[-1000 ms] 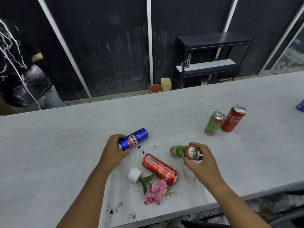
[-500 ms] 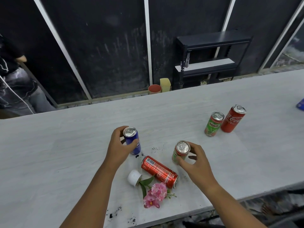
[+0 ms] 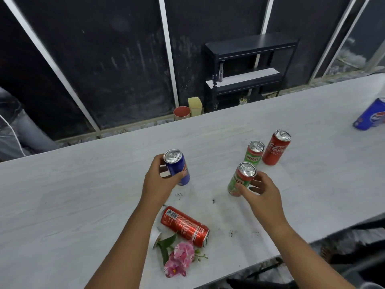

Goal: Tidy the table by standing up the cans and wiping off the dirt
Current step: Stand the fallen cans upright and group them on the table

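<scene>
My left hand point(image 3: 158, 182) grips a blue Pepsi can point(image 3: 177, 166) that stands upright on the white table point(image 3: 73, 184). My right hand point(image 3: 260, 195) holds a green Milo can point(image 3: 241, 178), upright and slightly tilted. A red can point(image 3: 184, 225) lies on its side near the front edge, between my forearms. Behind the held Milo can stand a second Milo can point(image 3: 254, 153) and a red Coca-Cola can point(image 3: 276, 148). Dark dirt specks point(image 3: 179, 193) dot the table between the cans, with more dirt specks point(image 3: 231, 232) toward the front.
A pink flower point(image 3: 180, 257) with green leaves lies beside a tipped white pot point(image 3: 155, 236) at the front edge. Another blue Pepsi can point(image 3: 371, 114) sits at the far right. A person's legs point(image 3: 18, 126) show at the left. A black shelf point(image 3: 248, 65) stands behind the table.
Both hands have turned their cans from lying flat to upright. The blue can and the green can now stand farther back on the table.
</scene>
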The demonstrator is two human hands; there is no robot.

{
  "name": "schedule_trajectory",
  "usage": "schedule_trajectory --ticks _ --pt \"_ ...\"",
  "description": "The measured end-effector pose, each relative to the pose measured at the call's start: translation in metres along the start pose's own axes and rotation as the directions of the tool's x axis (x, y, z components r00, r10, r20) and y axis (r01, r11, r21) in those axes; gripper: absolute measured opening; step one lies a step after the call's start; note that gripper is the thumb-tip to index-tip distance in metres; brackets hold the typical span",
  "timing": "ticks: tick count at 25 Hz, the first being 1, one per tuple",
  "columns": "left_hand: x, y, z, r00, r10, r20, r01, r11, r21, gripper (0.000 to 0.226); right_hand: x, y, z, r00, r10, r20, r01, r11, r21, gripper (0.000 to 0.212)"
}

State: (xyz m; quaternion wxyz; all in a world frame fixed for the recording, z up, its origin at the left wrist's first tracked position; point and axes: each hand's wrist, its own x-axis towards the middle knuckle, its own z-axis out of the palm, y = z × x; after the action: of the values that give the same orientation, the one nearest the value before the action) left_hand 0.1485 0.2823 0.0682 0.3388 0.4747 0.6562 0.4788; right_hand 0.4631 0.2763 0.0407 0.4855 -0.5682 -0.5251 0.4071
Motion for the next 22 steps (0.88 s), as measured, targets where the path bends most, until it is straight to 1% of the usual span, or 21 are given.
schedule_trajectory --ticks 2,5,9,11,14,18,22 --pt "0.003 0.019 0.044 0.994 0.042 0.101 -0.038 0.998 -0.041 0.072 0.019 0.006 -0.033 0.995 0.023 -0.093 -0.022 1.000 0.013 0.052" --pt "-0.001 0.038 0.113 0.969 0.074 0.235 -0.061 0.996 -0.062 0.068 0.045 0.013 -0.078 0.975 0.042 -0.217 -0.045 0.999 -0.011 0.049" --pt "-0.011 0.048 0.183 0.930 0.069 0.362 -0.057 0.997 -0.042 0.064 0.070 0.025 -0.116 0.959 0.052 -0.280 -0.070 0.996 -0.056 0.047" --pt "-0.014 0.049 0.207 0.913 0.064 0.403 -0.056 0.998 -0.030 0.065 0.079 0.032 -0.126 0.957 0.056 -0.284 -0.082 0.993 -0.079 0.047" --pt "-0.016 0.049 0.225 0.898 0.053 0.436 -0.054 0.998 -0.010 0.067 0.084 0.041 -0.132 0.967 0.053 -0.249 -0.079 0.992 -0.096 0.048" --pt "-0.019 0.043 0.234 0.893 0.049 0.447 -0.059 0.998 0.008 0.073 0.080 0.054 -0.134 0.978 0.038 -0.203 -0.061 0.992 -0.107 0.049" --pt "-0.021 0.042 0.236 0.885 0.059 0.462 -0.075 0.997 0.016 0.079 0.076 0.056 -0.133 0.984 0.033 -0.174 -0.060 0.986 -0.154 0.054"
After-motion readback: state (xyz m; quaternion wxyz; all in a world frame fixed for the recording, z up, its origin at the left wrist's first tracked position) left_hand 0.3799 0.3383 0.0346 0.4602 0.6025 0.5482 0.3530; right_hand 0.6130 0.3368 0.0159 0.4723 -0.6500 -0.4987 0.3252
